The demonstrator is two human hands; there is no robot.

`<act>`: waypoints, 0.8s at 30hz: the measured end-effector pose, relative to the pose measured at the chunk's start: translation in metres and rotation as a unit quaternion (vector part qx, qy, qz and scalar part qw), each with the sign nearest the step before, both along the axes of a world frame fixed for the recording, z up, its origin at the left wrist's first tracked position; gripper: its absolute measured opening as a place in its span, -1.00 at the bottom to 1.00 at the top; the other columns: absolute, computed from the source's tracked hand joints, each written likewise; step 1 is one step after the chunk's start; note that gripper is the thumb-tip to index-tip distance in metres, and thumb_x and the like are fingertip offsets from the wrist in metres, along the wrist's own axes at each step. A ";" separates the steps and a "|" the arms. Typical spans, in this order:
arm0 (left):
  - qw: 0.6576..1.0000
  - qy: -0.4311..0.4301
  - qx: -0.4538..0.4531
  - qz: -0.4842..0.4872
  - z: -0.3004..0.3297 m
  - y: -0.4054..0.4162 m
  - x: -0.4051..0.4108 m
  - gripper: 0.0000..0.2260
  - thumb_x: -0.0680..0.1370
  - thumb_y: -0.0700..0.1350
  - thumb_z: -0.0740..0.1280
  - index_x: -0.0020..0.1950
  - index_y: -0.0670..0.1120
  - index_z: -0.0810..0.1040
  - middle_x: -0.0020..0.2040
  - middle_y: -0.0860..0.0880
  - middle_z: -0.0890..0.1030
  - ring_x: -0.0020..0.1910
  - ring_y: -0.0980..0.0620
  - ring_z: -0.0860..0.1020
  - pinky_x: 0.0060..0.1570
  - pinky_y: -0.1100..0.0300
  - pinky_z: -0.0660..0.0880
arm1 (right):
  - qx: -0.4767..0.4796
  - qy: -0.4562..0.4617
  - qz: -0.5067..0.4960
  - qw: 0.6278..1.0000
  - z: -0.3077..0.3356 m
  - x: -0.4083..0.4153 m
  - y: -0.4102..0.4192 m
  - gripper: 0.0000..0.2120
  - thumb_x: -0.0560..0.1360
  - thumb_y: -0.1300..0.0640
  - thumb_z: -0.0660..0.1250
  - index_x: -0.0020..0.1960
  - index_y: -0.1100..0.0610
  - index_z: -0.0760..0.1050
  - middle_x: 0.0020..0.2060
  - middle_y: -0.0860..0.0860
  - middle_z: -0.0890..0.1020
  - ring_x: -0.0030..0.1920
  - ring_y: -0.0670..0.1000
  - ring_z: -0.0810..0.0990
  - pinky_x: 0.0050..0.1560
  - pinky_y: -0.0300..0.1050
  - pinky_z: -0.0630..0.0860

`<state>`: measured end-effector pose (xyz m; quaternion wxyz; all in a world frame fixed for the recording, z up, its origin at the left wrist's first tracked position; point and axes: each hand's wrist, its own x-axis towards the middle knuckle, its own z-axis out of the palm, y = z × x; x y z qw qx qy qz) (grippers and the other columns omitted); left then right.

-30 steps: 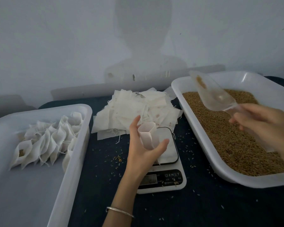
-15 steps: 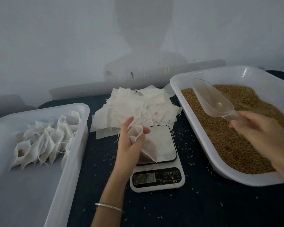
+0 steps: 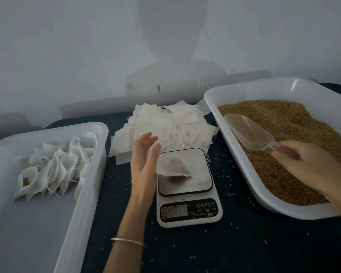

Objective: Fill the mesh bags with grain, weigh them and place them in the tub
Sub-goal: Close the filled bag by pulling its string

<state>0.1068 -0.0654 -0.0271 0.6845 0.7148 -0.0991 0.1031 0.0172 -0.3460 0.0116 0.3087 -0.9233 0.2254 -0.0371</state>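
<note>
Resting open beside the scale (image 3: 188,194), the left hand (image 3: 144,160) is showing straight fingers (image 3: 146,139) just at the edge of a filled mesh bag (image 3: 173,168), which is lying on its side on the weighing plate, probably so that the reading settles without any weight from the hand. The right hand (image 3: 311,166) is gripping the handle of a clear scoop (image 3: 248,133), holding it low over the grain (image 3: 295,138) in the right tub (image 3: 211,99), seemingly ready for the next fill. Empty bags (image 3: 165,127) are lying heaped behind the scale, within easy reach of both hands. Filled bags (image 3: 53,168) are standing packed in rows in the left tub (image 3: 91,174). Loose grains are lying scattered over the dark worktop (image 3: 244,249). The scale's display is showing digits too blurred to read; small button marks beside it are likewise illegible.
</note>
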 end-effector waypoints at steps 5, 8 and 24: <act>0.999 0.032 0.004 0.029 -0.002 0.021 0.003 -0.73 0.53 0.18 0.12 0.19 0.25 0.45 0.23 0.19 0.55 0.27 0.31 0.44 0.20 0.30 0.33 | 0.019 -0.002 -0.007 1.000 -0.001 0.003 0.000 -0.69 0.57 0.04 0.24 0.28 0.08 0.49 -0.13 0.00 0.61 -0.14 0.02 0.56 -0.15 -0.05 0.40; 0.995 0.000 -0.037 0.095 -0.003 0.032 -0.006 -0.73 0.51 0.19 0.14 0.14 0.17 0.48 0.19 0.11 0.57 0.26 0.21 0.48 0.28 0.18 0.34 | 0.011 -0.010 -0.006 1.000 -0.004 0.004 -0.003 -0.72 0.57 0.04 0.24 0.24 0.08 0.51 -0.16 0.02 0.62 -0.16 0.05 0.58 -0.15 -0.03 0.42; 0.987 -0.018 -0.039 0.154 -0.008 0.044 -0.060 -0.75 0.53 0.12 0.12 0.02 0.06 0.52 0.08 -0.02 0.57 0.18 0.08 0.53 0.23 0.08 0.41 | 0.007 -0.032 -0.009 0.999 -0.015 0.006 -0.012 -0.82 0.54 -0.02 0.25 0.13 -0.09 0.50 -0.18 -0.07 0.63 -0.18 0.02 0.61 -0.18 -0.05 0.44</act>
